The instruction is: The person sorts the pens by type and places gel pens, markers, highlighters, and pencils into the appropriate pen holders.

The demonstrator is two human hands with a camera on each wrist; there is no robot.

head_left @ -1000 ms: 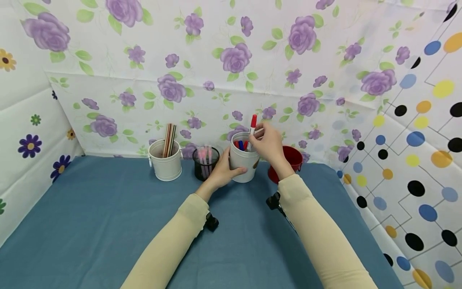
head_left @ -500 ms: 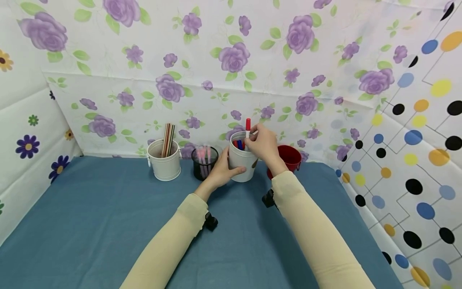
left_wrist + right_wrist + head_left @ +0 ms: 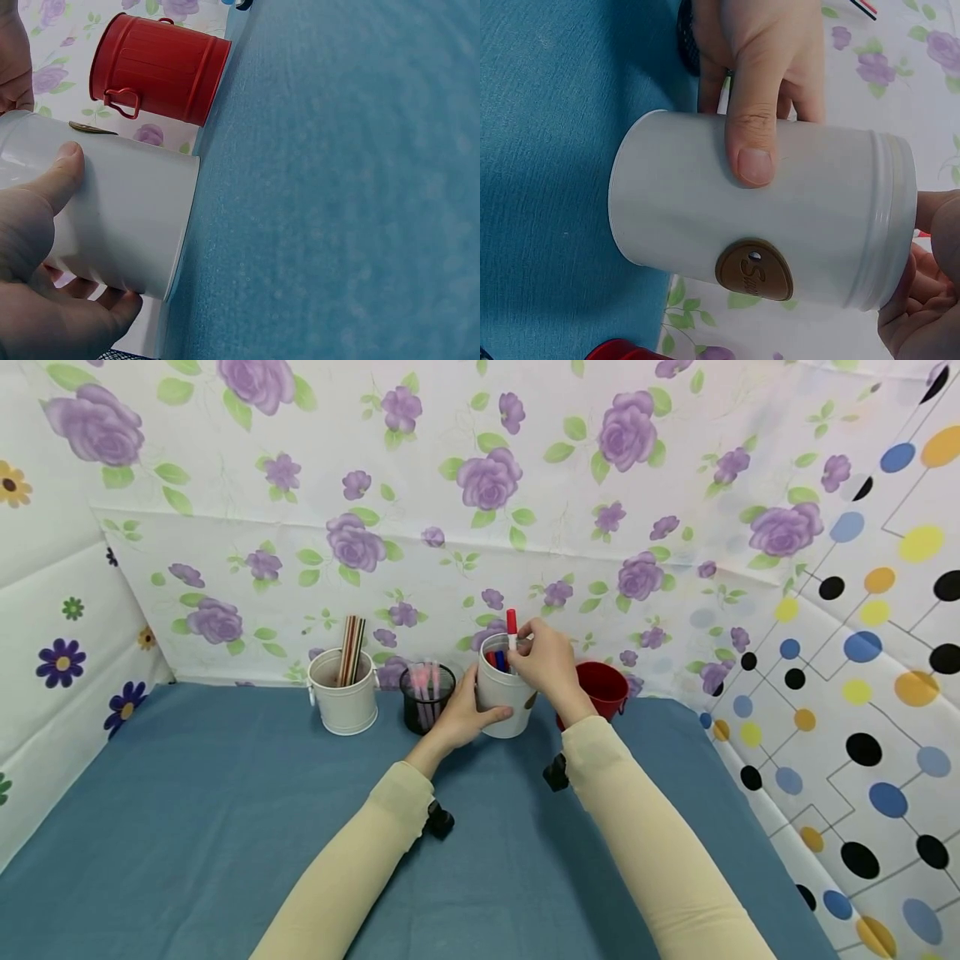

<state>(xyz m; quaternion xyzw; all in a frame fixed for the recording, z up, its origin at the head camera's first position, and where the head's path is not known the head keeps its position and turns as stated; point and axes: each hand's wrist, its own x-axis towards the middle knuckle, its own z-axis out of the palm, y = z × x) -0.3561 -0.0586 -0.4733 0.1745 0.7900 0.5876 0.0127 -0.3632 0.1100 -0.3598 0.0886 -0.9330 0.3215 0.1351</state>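
Front of table: open blue cloth (image 3: 225, 827), crossed only by the two forearms.
Back row: white bucket (image 3: 343, 702), black mesh cup (image 3: 426, 697), white cup (image 3: 504, 697) and red bucket (image 3: 600, 692) line the flowered back wall (image 3: 450, 527).
Gaps: clear space between white bucket and mesh cup; mesh cup to white cup filled by the left hand (image 3: 461, 717); red bucket just beside the white cup.
Above white cup: right hand (image 3: 546, 662) and red marker (image 3: 512, 628) occupy the opening.
Sides: left wall (image 3: 45, 635) and dotted right wall (image 3: 862, 693) close the table edges.

Both hands reach forward — left hand (image 3: 459, 717) curled in a grip, right hand (image 3: 546, 662) pinching, arms extended.
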